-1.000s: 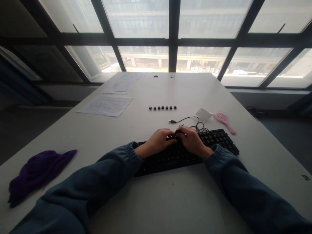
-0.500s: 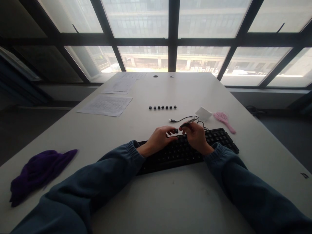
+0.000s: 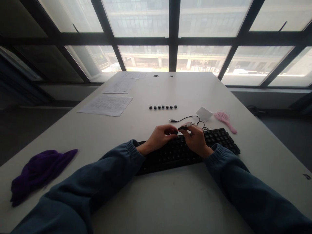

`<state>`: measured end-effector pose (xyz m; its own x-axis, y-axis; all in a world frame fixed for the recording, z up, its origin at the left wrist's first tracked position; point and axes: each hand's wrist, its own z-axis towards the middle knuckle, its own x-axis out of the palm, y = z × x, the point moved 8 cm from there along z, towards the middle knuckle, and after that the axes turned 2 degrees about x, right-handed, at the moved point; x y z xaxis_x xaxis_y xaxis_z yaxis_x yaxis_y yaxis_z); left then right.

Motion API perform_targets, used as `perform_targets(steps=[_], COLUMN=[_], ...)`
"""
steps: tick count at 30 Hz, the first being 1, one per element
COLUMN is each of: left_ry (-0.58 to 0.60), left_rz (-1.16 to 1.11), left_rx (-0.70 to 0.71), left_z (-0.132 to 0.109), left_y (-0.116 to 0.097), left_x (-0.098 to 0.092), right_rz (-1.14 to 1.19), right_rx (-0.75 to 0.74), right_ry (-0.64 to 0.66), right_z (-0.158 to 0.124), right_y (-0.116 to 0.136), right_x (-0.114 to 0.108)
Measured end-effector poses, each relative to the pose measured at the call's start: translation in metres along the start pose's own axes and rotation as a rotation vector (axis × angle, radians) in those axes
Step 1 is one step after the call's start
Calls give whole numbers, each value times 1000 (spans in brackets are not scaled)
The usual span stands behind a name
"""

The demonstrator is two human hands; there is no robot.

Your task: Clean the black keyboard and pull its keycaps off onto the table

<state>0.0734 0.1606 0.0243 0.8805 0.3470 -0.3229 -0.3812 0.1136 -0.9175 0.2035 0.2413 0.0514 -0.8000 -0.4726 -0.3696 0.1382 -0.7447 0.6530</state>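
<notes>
Above a black keyboard (image 3: 168, 159), my two hands meet close together near its back edge. My left hand (image 3: 161, 136) is closed, pinching a small black keycap (image 3: 175, 132) between thumb and fingers. In my right hand (image 3: 196, 141) is a slim dark tool with a metallic part (image 3: 185, 126), its tip pointing left at the keycap. Whether the tip touches the keycap I cannot tell. Both hands hide part of the upper key rows. Several black keycaps (image 3: 163, 107) stand in a straight row farther back on the table.
A USB cable (image 3: 181, 119) curls behind the keyboard. To the right lie a white paper square (image 3: 204, 113) and a pink hairbrush (image 3: 225, 121). Printed sheets (image 3: 107, 104) cover the table's back left, and a purple cloth (image 3: 41, 172) is at front left. Windows rise beyond.
The tool in my right hand has come down to a flatter angle, its tip nearer the keycap. My left fingers have drawn closer together around the keycap.
</notes>
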Motion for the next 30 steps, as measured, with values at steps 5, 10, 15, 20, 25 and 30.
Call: perform_targets(steps=[5, 10, 15, 20, 25, 30], left_ry=[4, 10, 19, 25, 64, 26], left_rz=[-123, -146, -84, 151, 310, 318], left_rx=[-40, -47, -14, 139, 286, 289], left_z=[3, 5, 4, 0, -1, 1], left_y=[0, 1, -4, -20, -29, -32], left_x=[0, 0, -1, -1, 1, -4], right_rz=[-9, -21, -88, 126, 221, 250], right_rx=[-118, -171, 7, 240, 313, 330], right_ry=[-17, -11, -108, -131, -149, -142], right_z=[-1, -4, -4, -2, 0, -1], right_y=[13, 17, 1, -16, -21, -23], right_x=[-1, 1, -7, -8, -7, -6])
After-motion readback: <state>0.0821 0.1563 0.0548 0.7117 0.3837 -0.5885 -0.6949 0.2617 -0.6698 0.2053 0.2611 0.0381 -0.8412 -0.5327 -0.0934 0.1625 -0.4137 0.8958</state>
